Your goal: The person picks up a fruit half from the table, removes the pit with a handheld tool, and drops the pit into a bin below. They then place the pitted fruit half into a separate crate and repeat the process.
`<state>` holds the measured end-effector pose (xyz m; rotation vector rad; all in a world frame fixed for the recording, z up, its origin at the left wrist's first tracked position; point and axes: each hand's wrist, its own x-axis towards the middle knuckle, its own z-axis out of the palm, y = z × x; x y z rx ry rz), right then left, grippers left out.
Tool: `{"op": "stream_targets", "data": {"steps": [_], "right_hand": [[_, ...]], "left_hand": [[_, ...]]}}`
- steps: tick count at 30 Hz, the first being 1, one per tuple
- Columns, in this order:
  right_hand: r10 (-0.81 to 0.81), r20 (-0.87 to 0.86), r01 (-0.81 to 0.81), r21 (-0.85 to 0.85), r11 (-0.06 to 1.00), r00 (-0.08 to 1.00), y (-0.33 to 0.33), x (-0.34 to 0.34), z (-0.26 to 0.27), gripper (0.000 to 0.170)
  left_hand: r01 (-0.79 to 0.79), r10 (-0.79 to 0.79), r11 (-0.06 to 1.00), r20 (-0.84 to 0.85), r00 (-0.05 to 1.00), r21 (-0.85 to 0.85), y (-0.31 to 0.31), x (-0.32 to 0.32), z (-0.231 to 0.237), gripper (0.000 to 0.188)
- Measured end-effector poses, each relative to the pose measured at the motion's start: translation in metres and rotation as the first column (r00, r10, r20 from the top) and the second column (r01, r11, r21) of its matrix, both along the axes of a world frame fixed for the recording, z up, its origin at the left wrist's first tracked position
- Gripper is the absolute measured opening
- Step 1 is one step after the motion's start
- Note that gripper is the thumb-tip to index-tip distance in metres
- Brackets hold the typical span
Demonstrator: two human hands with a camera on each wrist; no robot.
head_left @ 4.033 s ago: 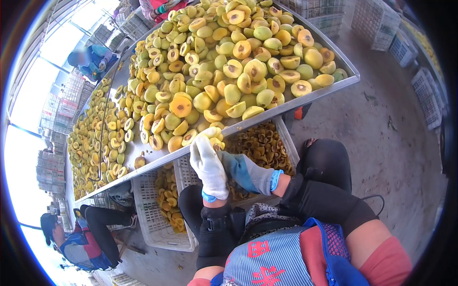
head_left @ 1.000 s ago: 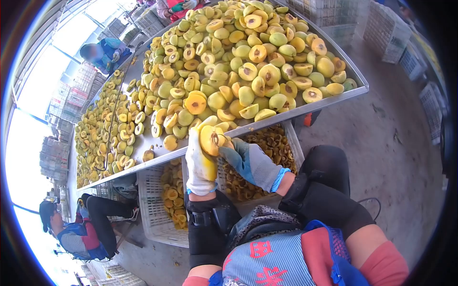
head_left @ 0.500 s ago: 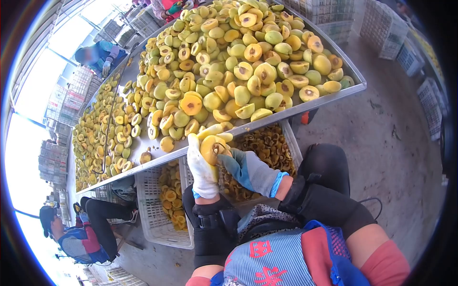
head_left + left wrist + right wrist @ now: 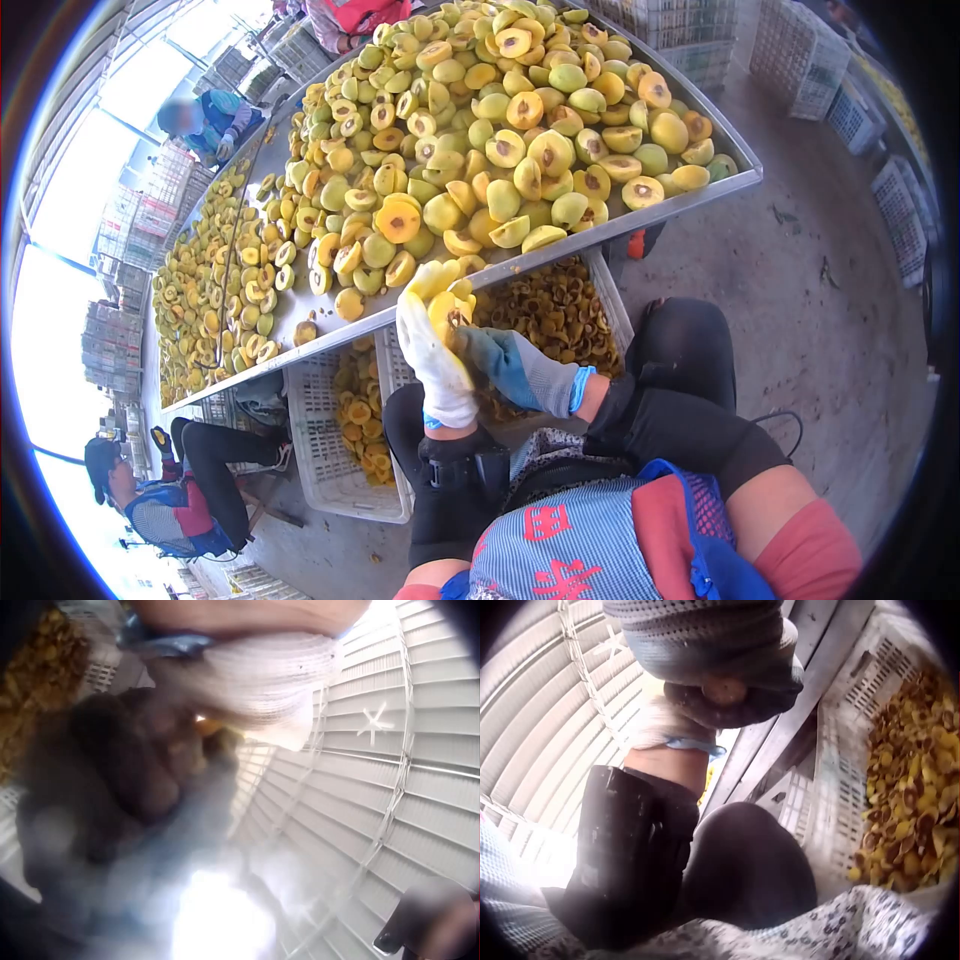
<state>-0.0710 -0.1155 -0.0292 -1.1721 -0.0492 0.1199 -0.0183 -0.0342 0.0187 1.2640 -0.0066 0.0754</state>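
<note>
In the head view my left hand (image 4: 434, 365), in a white glove, grips a yellow halved peach (image 4: 447, 306) at the metal table's near edge. The cut face with its brown pit hollow is turned toward my right hand (image 4: 508, 364). That hand wears a blue-grey glove, its curled fingers right at the fruit. In the right wrist view the rounded end of a small tool handle (image 4: 724, 691) shows in the curled right fingers; its working end is hidden. The left wrist view is blurred and glary, with the white glove (image 4: 259, 686) at its top.
Halved peaches (image 4: 470, 130) are heaped on the metal table (image 4: 660, 202). Below its edge stand a white crate of yellow pieces (image 4: 310, 440) and a crate of brownish scraps (image 4: 612, 300). Another person (image 4: 165, 505) sits at left; stacked crates (image 4: 795, 60) stand at right.
Four seconds ago both hands were close together at the fruit. The cut face, turned up a second ago, is now tilted toward my right hand, which stays at it. A seated person's hand has risen.
</note>
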Motion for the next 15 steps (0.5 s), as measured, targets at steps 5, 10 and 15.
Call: {"op": "stream_targets", "data": {"steps": [5,10,15], "right_hand": [[0.082,-0.050,-0.090,-0.201,0.975,0.995,-0.012,0.000,0.003,0.044],[0.436,-0.362,-0.428,0.109,0.897,0.824,-0.039,-0.002,0.035,0.052],[0.603,-0.453,-0.481,0.364,0.798,0.657,-0.040,-0.001,0.032,0.053]], "left_hand": [[0.108,-0.103,0.991,-0.072,0.992,0.076,0.010,0.007,-0.001,0.044],[0.343,-0.319,0.918,-0.142,0.937,0.200,0.015,0.009,0.017,0.055],[0.450,-0.437,0.890,-0.136,0.889,0.077,0.022,0.009,0.013,0.048]]}}
